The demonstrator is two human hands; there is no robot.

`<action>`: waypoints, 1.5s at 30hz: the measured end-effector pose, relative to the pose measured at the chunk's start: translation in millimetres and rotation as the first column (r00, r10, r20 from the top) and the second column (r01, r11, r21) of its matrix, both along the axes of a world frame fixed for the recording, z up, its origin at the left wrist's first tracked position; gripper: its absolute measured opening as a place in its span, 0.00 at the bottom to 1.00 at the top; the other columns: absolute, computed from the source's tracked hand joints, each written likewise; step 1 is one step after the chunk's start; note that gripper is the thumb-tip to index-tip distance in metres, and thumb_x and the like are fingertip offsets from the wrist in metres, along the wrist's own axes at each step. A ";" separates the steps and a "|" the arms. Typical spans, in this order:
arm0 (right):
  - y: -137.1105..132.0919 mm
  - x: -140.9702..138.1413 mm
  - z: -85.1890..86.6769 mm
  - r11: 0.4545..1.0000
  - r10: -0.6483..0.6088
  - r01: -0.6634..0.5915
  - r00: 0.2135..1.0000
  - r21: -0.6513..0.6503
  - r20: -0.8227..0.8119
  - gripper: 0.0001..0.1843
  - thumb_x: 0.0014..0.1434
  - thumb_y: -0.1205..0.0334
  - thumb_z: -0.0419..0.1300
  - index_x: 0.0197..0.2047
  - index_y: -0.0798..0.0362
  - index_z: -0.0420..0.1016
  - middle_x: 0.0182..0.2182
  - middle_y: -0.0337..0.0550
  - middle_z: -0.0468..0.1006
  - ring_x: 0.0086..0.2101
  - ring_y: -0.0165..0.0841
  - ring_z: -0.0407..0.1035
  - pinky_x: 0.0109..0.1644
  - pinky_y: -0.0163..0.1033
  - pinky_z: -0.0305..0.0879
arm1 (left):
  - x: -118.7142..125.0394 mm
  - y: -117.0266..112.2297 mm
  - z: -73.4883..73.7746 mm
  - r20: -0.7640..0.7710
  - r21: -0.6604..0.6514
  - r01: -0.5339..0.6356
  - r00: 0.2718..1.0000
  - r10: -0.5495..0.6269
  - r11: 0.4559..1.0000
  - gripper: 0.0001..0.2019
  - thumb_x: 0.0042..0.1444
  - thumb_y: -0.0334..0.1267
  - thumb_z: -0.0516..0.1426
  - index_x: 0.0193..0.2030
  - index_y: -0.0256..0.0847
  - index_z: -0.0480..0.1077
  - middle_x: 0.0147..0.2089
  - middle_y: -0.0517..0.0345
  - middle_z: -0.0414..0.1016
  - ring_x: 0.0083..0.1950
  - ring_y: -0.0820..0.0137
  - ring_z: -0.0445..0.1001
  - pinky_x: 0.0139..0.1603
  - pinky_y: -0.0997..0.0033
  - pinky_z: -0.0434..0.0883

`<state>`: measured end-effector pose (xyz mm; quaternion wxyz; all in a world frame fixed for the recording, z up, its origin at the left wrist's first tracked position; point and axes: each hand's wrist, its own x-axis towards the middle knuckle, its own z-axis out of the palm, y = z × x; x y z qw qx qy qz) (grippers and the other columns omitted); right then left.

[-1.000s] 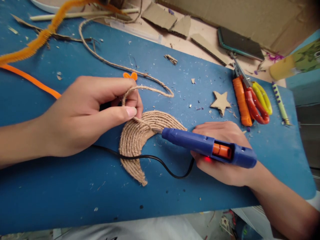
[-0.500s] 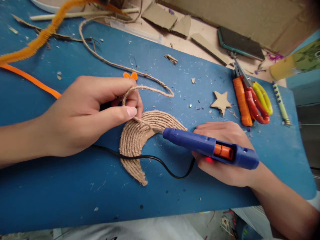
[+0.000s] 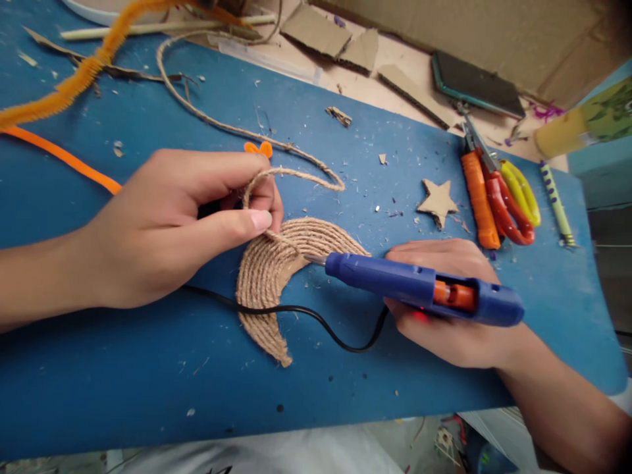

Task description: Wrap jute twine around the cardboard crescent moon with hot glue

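Note:
A crescent [image 3: 261,283] of cardboard, mostly covered in rows of jute twine, lies flat on the blue table mat [image 3: 148,388]. Pinched between thumb and fingers of my left hand [image 3: 197,217] is the jute twine [image 3: 301,174], its strand running down onto the crescent's inner edge. My right hand [image 3: 444,309] is wrapped round the handle of a blue glue gun [image 3: 385,276]; a red light glows by the fingers. The gun's metal tip points left, at or just above the strip of bare cardboard beside the twine. The black cord [image 3: 316,319] crosses over the crescent.
To the right lie a cardboard star [image 3: 438,201], an orange-handled tool [image 3: 478,204], red-handled pliers [image 3: 508,207], yellow handles [image 3: 521,191] and a green crayon [image 3: 555,201]. Behind are a phone [image 3: 476,85] and cardboard scraps [image 3: 316,29]. An orange pipe cleaner [image 3: 83,76] arches at left.
The glue gun has shifted slightly right and its orange inner part shows a little differently in the slot. My left hand and the twine have hardly moved.

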<state>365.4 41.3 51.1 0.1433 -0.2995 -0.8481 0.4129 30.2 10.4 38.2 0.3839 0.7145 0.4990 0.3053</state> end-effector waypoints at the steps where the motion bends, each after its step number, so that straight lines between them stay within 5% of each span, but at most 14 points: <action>1: -0.1 0.0 0.2 1.000 -0.013 0.013 1.000 -0.007 -0.011 0.11 0.55 0.71 0.64 0.30 0.48 0.67 0.24 0.31 0.67 0.25 0.27 0.59 0.30 0.40 0.56 | -0.3 0.3 -0.3 0.001 -0.002 -0.001 1.000 0.001 1.000 0.11 0.74 0.38 0.57 0.38 0.45 0.73 0.39 0.65 0.82 0.40 0.68 0.74 0.40 0.66 0.63; 24: 2.5 -2.0 0.4 0.998 0.026 -0.028 0.999 0.056 0.028 0.12 0.55 0.70 0.63 0.28 0.47 0.63 0.23 0.31 0.68 0.25 0.28 0.59 0.31 0.39 0.58 | 4.0 4.5 1.0 0.040 0.030 -0.017 0.999 0.016 0.999 0.10 0.68 0.38 0.58 0.33 0.45 0.72 0.35 0.66 0.81 0.36 0.70 0.73 0.37 0.69 0.62; 45: 1.8 -0.6 -2.3 0.999 0.027 -0.028 0.999 0.036 0.022 0.10 0.54 0.70 0.63 0.28 0.48 0.66 0.23 0.32 0.68 0.26 0.28 0.58 0.32 0.41 0.56 | -1.1 2.8 -0.4 -0.002 -0.013 0.015 1.000 -0.015 1.000 0.11 0.75 0.40 0.57 0.38 0.45 0.74 0.40 0.63 0.82 0.39 0.68 0.73 0.40 0.66 0.63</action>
